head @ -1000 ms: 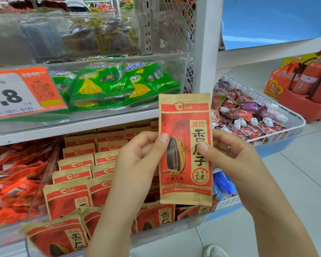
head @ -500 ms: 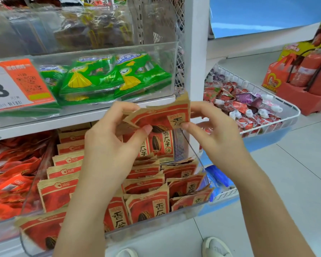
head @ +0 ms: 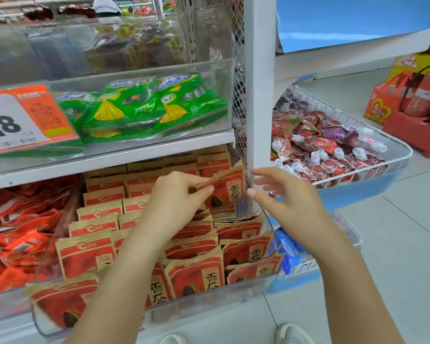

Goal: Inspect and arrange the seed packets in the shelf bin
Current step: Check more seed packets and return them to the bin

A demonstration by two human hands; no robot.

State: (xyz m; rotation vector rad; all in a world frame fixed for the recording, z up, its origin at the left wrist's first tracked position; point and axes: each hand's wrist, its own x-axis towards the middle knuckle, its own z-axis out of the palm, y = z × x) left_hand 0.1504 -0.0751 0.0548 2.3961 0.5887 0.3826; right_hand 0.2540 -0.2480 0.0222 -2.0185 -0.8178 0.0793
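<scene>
my left hand (head: 176, 194) pinches a seed packet (head: 227, 184) by its upper left corner, thumb in front and fingers behind, and holds it tilted at the back right of the bin (head: 209, 307), just beside the white post (head: 260, 95). my right hand (head: 281, 194) is just right of the packet, in front of the post, fingers loosely spread and gripping nothing; it looks blurred, and i cannot tell whether a fingertip touches the packet's edge.

i judge the inspecting of this packet to be over and the placing underway: it sits low among the others, front face toward me, but it is not yet seated in a row.

as for the bin as a whole, the rows left of the post stand fairly neat and upright, tops lined up one behind another. the packets nearer the post are looser: several lean or lie overlapped, and the ones at the front wall tip at odd angles. so i reckon the arranging is partway done at best. left to do: settle the packet in hand, then straighten the right-hand stack and the front packets. whether other packets have been checked, i cannot say from here.

above the bin sit green packs (head: 144, 105) behind a price tag (head: 23, 120); right of the post is a wire basket (head: 395, 150) of pouches.
</scene>
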